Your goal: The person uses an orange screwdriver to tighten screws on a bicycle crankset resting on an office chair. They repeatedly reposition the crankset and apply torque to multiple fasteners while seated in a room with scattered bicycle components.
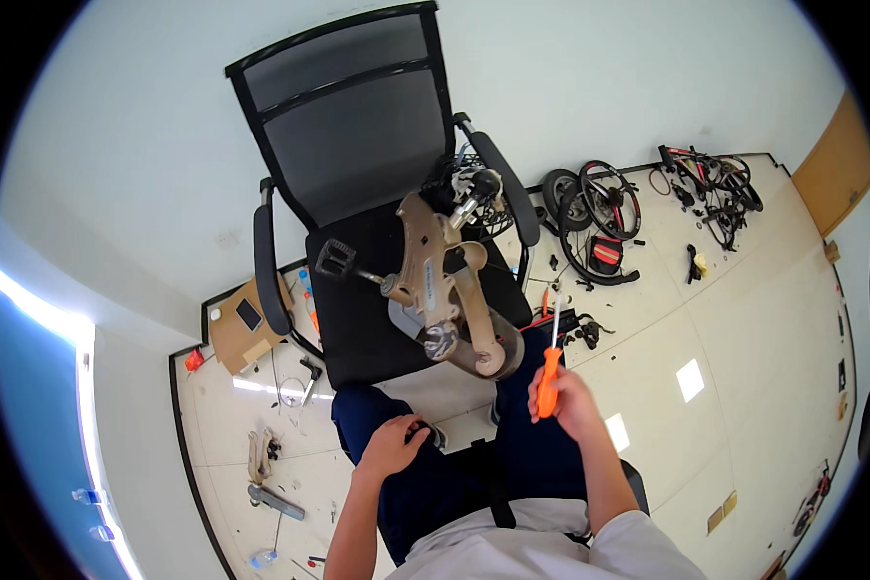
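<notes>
My right hand [568, 398] is closed round the orange handle of a screwdriver [549, 377], whose metal shaft points up and away from me. Over my left thigh rests my left hand [393, 447], fingers loosely apart and seemingly holding nothing. In front of me, a worn tan bicycle frame part [425, 261] lies on the seat of a black office chair [358, 333]. A black pedal [335, 259] on a crank sticks out from its left side. Its rounded lower end reaches over the seat's front edge, close to my right knee. Neither hand touches it.
Bicycle wheels [609, 200] lean by the wall at right, with dismantled bike parts [720, 184] beyond. Black tools and cables [580, 327] lie right of the chair. At left are a cardboard sheet [237, 333] bearing a phone [248, 314], and loose metal parts [276, 500] on the floor.
</notes>
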`<action>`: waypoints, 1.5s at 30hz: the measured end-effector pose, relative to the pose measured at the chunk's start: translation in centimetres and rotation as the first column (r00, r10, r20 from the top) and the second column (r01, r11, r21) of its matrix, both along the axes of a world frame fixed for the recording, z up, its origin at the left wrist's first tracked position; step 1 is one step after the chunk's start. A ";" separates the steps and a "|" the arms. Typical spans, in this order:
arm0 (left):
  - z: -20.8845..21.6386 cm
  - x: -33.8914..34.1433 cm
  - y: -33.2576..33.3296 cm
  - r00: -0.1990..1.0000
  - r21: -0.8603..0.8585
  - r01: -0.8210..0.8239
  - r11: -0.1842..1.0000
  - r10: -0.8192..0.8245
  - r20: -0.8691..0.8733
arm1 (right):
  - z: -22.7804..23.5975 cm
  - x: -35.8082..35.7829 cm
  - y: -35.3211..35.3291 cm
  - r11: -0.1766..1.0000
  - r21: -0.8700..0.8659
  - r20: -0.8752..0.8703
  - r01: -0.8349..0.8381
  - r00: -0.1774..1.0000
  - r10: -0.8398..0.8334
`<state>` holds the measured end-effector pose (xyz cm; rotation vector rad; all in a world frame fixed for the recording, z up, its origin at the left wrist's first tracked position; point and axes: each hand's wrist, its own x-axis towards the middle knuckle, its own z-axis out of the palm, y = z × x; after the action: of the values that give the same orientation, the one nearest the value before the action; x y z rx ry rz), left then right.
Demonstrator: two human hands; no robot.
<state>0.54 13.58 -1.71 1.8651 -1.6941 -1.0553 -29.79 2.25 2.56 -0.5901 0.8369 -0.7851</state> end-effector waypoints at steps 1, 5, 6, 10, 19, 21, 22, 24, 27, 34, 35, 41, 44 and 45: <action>-0.2 -0.2 -0.3 1.000 -0.012 0.002 1.000 -0.002 0.006 | -3.0 -0.5 0.4 0.999 0.011 -0.016 0.044 0.999 -0.044; -0.7 -1.1 0.2 0.997 -0.041 -0.059 0.997 0.061 0.055 | -5.9 -1.0 1.2 0.988 0.104 0.111 0.118 0.985 -0.129; -1.3 -1.1 0.2 0.984 -0.024 -0.155 0.988 0.153 -0.090 | -6.0 -1.3 0.8 0.987 0.104 0.116 0.126 0.984 -0.138; 0.2 -0.1 -1.8 0.771 0.093 -0.441 0.893 0.430 -0.469 | -6.0 -1.1 0.5 0.974 0.135 0.129 0.179 0.972 -0.197; 12.1 -2.9 -16.9 0.377 0.583 -0.296 0.756 0.654 -0.656 | -6.4 -0.4 0.3 0.985 0.117 0.082 0.124 0.988 -0.134; 10.2 -3.7 -18.3 0.370 0.537 -0.427 0.728 0.682 -0.631 | -6.3 -0.2 0.3 0.987 0.113 0.052 0.112 0.992 -0.118; 9.6 -4.0 -18.8 0.368 0.514 -0.482 0.709 0.697 -0.616 | -6.2 -0.2 0.4 0.987 0.115 0.034 0.114 0.992 -0.119; 9.0 -3.8 -18.3 0.300 0.498 -0.486 0.718 0.672 -0.677 | -6.0 -0.4 0.4 0.985 0.115 0.010 0.127 0.992 -0.129; 8.3 -3.0 -17.1 0.350 0.424 -0.532 0.733 0.646 -0.678 | -5.7 -0.4 -0.2 0.984 0.112 -0.005 0.139 0.990 -0.139; 7.8 -2.5 -11.9 0.450 0.373 -0.536 0.758 0.630 -0.633 | -5.6 0.1 -0.4 0.987 0.089 -0.033 0.131 0.991 -0.128; 7.6 -2.4 -11.1 0.453 0.369 -0.530 0.764 0.622 -0.638 | -5.3 0.0 -0.6 0.987 0.091 -0.046 0.131 0.991 -0.127; 7.5 -4.4 -8.3 0.435 0.340 -0.558 0.757 0.616 -0.657 | -4.0 1.2 -4.0 0.992 -0.100 -0.270 0.082 0.957 -0.107; 7.8 -4.2 -8.9 0.361 0.400 -0.548 0.734 0.640 -0.678 | -4.2 2.8 -7.0 0.988 -0.145 -0.382 0.045 0.919 -0.098; 8.1 -3.4 -9.3 0.390 0.420 -0.526 0.740 0.649 -0.653 | -4.9 3.2 -8.2 0.987 -0.157 -0.416 0.029 0.905 -0.093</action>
<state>-2.84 4.26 6.41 1.5016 -0.3712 -1.3709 -26.54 -5.96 -2.35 -0.8891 1.2070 -0.7926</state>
